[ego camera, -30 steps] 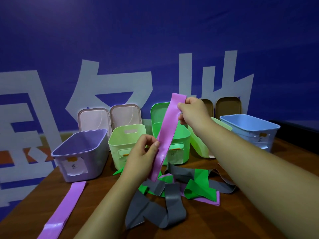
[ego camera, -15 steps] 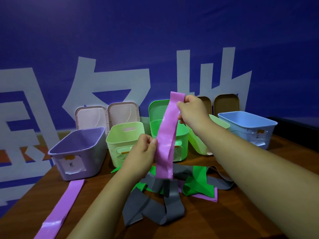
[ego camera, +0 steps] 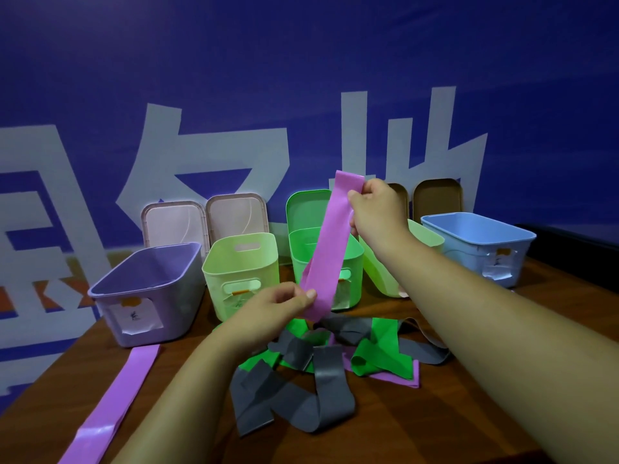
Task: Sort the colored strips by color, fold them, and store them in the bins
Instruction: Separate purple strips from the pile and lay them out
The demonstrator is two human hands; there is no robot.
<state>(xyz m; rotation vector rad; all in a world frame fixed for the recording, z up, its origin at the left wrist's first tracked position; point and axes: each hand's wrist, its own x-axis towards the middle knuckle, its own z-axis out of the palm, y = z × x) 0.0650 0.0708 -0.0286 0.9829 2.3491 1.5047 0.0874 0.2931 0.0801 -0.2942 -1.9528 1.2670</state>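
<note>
Purple strip (ego camera: 326, 246) pinched between right hand (ego camera: 376, 209) and left hand (ego camera: 279, 308)

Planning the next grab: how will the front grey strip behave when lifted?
Probably floppy: the grey strip lies curled in loops. Likely light and thin, like the held purple strip. Its sheen suggests it may slip.
</note>
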